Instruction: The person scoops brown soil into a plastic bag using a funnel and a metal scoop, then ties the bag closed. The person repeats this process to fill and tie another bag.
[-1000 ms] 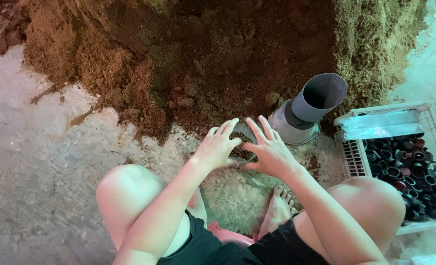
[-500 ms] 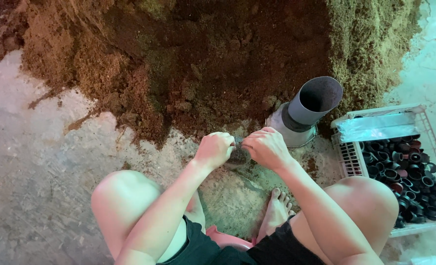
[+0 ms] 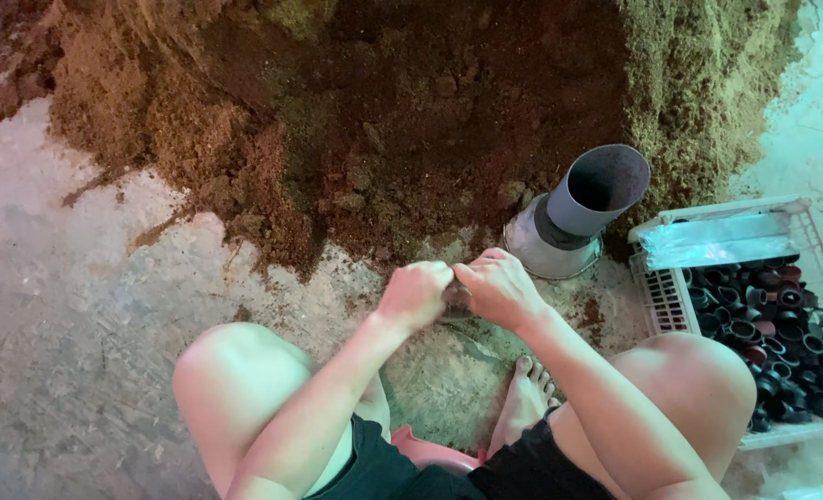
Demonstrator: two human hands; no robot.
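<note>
My left hand (image 3: 415,293) and my right hand (image 3: 500,287) are pressed together just in front of a big heap of brown soil (image 3: 402,120). Both are curled around a small dark pot (image 3: 456,303), of which only a sliver shows between the fingers. They hang low over a patch of soil-dusted floor between my bare knees. My bare foot (image 3: 526,401) rests right below the hands.
A grey tube set in a metal scoop (image 3: 578,211) leans against the heap, right of my hands. A white crate (image 3: 669,301) at the right holds several small black pots (image 3: 773,329) and a clear plastic bag (image 3: 708,239). Concrete floor (image 3: 69,333) lies to the left.
My hands had their fingers spread over the pot. They have since closed around it and drawn together, a little nearer to me.
</note>
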